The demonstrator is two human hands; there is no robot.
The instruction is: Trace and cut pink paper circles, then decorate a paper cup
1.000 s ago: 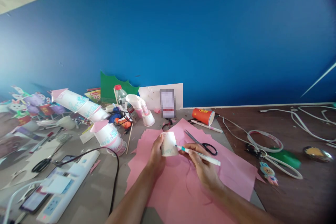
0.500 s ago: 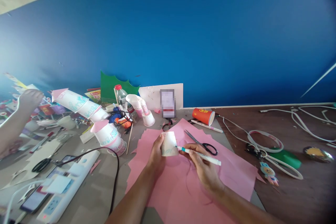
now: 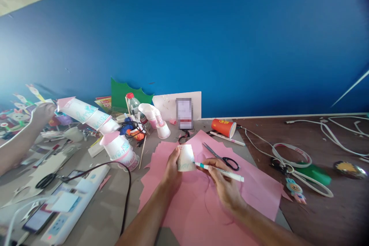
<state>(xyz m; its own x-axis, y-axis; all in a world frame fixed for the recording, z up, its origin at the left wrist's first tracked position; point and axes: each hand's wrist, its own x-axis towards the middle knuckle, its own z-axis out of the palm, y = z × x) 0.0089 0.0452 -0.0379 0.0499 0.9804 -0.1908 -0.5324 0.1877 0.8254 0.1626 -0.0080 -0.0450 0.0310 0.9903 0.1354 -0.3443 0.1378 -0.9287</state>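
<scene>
My left hand [image 3: 173, 164] grips a white paper cup [image 3: 186, 157] by its left side, above a large pink paper sheet [image 3: 198, 215] with jagged edges. Faint teal marks show low on the cup. Between the fingers of my right hand [image 3: 220, 180] is a white marker pen [image 3: 223, 171] with a teal tip end, its point at the cup's right side. Scissors with black handles [image 3: 227, 161] lie partly opened on the pink sheet, just beyond my right hand.
Stacked decorated paper cups [image 3: 89, 115] lean at left, near another person's hand [image 3: 44, 113]. A power strip [image 3: 75, 203] and dark cable [image 3: 129, 184] lie left. An orange-red cup [image 3: 223, 127], white cables [image 3: 291, 153] and a keychain figure [image 3: 295, 189] sit right. A phone [image 3: 184, 113] stands at the back.
The other person's hand at far left has moved right, toward the stacked cups. My hands, the cup and the marker pen have barely moved.
</scene>
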